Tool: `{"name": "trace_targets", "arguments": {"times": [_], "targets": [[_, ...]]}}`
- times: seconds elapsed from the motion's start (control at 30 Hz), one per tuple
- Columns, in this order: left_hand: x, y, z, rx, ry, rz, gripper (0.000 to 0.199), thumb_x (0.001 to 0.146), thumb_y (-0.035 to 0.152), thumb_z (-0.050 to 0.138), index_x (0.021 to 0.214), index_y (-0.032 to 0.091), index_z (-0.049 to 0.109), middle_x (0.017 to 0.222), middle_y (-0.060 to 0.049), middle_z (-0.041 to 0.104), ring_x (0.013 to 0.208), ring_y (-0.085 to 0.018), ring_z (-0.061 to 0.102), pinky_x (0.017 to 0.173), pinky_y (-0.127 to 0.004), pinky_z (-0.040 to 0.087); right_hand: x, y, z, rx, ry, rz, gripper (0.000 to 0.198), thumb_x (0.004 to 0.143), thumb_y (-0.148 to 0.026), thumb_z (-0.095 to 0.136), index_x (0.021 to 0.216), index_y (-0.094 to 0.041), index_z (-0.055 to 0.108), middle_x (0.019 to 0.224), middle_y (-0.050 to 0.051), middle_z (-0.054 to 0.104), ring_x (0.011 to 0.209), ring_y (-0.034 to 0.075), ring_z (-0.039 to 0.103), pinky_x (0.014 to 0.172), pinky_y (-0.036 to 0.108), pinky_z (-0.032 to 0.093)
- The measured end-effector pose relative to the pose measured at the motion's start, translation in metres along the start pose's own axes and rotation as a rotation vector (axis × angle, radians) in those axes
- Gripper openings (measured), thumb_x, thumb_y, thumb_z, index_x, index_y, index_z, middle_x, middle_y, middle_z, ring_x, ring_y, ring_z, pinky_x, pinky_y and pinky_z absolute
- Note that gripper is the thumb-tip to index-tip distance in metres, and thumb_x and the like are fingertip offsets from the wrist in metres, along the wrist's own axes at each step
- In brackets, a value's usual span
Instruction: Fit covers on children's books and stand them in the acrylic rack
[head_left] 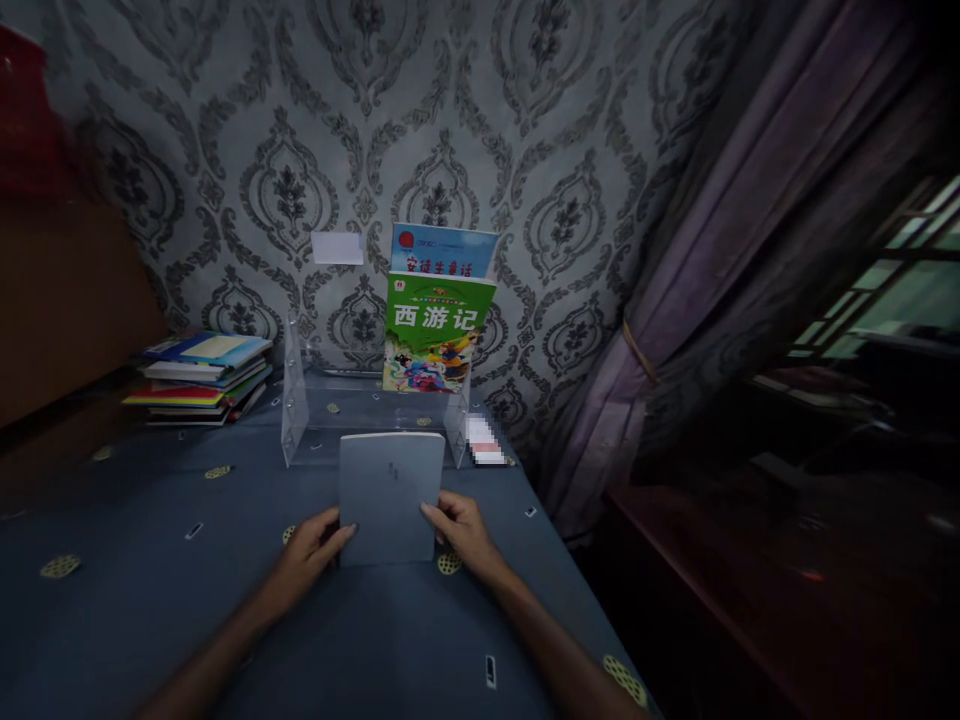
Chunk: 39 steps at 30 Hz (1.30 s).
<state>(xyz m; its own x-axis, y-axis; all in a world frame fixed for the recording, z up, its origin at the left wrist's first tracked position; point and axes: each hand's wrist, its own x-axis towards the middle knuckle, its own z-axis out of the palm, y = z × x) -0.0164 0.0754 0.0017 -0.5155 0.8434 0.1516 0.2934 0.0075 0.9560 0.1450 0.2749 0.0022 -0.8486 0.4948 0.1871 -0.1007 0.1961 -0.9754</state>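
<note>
A thin pale grey-blue book (390, 500) stands upright above the table, its near face plain with a small faint mark. My left hand (311, 548) grips its left edge, thumb in front. On the right edge, my right hand (463, 530) holds it the same way; fingers of both hands are partly hidden behind it. Just beyond is a clear acrylic rack (294, 400) with several tiers. In its right side stand a green book (439, 335) with a colourful cover and, behind that, a blue book (442, 245).
A stack of books (206, 375) lies at the back left of the blue patterned tablecloth (150, 600). Right of the rack is a blurred white-and-red item (486, 440). A white card (337, 248) shows against the wallpaper. A purple curtain (675, 300) hangs beyond the table's right edge.
</note>
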Motion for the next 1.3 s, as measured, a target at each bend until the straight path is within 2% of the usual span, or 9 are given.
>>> {"name": "trace_targets", "arguments": {"times": [0.2,0.3,0.4,0.57,0.73,0.87,1.07,1.17,1.3], "targets": [[0.013,-0.001,-0.007,0.216,-0.038,0.053,0.049,0.087,0.064,0.052,0.063,0.022,0.045,0.06,0.004,0.045,0.059,-0.013,0.042,0.06,-0.025,0.038,0.004,0.005,-0.005,-0.018,-0.003,-0.032,0.057,0.077,-0.074,0.067,0.065,-0.019,0.06,0.056,-0.003,0.048,0.049,0.01,0.042,0.049,0.024,0.035],[0.025,0.003,-0.012,0.249,-0.043,0.115,0.043,0.091,0.058,0.05,0.071,0.021,0.055,0.067,0.002,0.054,0.064,-0.015,0.047,0.063,-0.025,0.039,0.01,0.0,-0.01,-0.054,0.003,-0.074,0.052,0.081,-0.069,0.065,0.068,-0.019,0.062,0.062,-0.001,0.055,0.053,0.012,0.046,0.052,0.025,0.041],[0.046,0.016,-0.017,0.283,-0.063,0.208,0.037,0.094,0.051,0.049,0.084,0.019,0.063,0.075,0.001,0.061,0.071,-0.016,0.052,0.066,-0.025,0.04,0.024,-0.012,-0.02,-0.104,0.021,-0.127,0.048,0.082,-0.067,0.064,0.068,-0.021,0.062,0.064,0.0,0.058,0.055,0.014,0.051,0.054,0.027,0.046],[0.093,0.044,-0.028,0.33,-0.048,0.343,0.035,0.091,0.048,0.055,0.073,0.018,0.059,0.067,0.003,0.054,0.067,-0.015,0.05,0.065,-0.025,0.039,0.057,-0.035,-0.043,-0.154,0.061,-0.175,0.047,0.08,-0.066,0.066,0.065,-0.022,0.056,0.063,-0.001,0.057,0.059,0.016,0.054,0.057,0.027,0.047],[0.123,0.055,-0.034,0.299,-0.048,0.374,0.033,0.092,0.049,0.056,0.083,0.018,0.065,0.074,0.001,0.06,0.072,-0.017,0.052,0.067,-0.025,0.043,0.077,-0.049,-0.058,-0.19,0.089,-0.204,0.05,0.081,-0.066,0.067,0.062,-0.022,0.052,0.059,-0.002,0.053,0.059,0.015,0.055,0.059,0.027,0.047],[0.117,0.044,-0.031,0.264,-0.06,0.357,0.034,0.092,0.05,0.056,0.086,0.018,0.067,0.075,0.0,0.061,0.074,-0.018,0.055,0.067,-0.026,0.045,0.07,-0.043,-0.053,-0.187,0.079,-0.202,0.047,0.082,-0.064,0.066,0.064,-0.022,0.053,0.063,-0.002,0.055,0.059,0.015,0.055,0.058,0.027,0.047],[0.089,0.009,-0.016,0.212,-0.073,0.286,0.035,0.09,0.05,0.056,0.086,0.017,0.066,0.073,0.0,0.061,0.068,-0.016,0.056,0.063,-0.025,0.045,0.047,-0.014,-0.036,-0.156,0.036,-0.166,0.044,0.082,-0.063,0.065,0.067,-0.022,0.059,0.062,-0.001,0.056,0.058,0.016,0.053,0.055,0.026,0.048],[0.08,-0.004,-0.007,0.192,-0.034,0.26,0.036,0.092,0.051,0.054,0.094,0.017,0.064,0.078,-0.001,0.062,0.07,-0.017,0.057,0.063,-0.026,0.045,0.04,-0.003,-0.032,-0.143,0.041,-0.157,0.04,0.084,-0.059,0.064,0.074,-0.02,0.064,0.068,-0.001,0.058,0.059,0.015,0.054,0.055,0.026,0.049],[0.077,-0.013,-0.003,0.198,0.039,0.24,0.035,0.093,0.052,0.052,0.09,0.018,0.061,0.073,0.001,0.058,0.066,-0.016,0.057,0.06,-0.025,0.043,0.037,0.006,-0.032,-0.118,0.063,-0.145,0.035,0.087,-0.054,0.063,0.084,-0.019,0.068,0.078,0.002,0.062,0.07,0.017,0.057,0.06,0.027,0.052]]}}
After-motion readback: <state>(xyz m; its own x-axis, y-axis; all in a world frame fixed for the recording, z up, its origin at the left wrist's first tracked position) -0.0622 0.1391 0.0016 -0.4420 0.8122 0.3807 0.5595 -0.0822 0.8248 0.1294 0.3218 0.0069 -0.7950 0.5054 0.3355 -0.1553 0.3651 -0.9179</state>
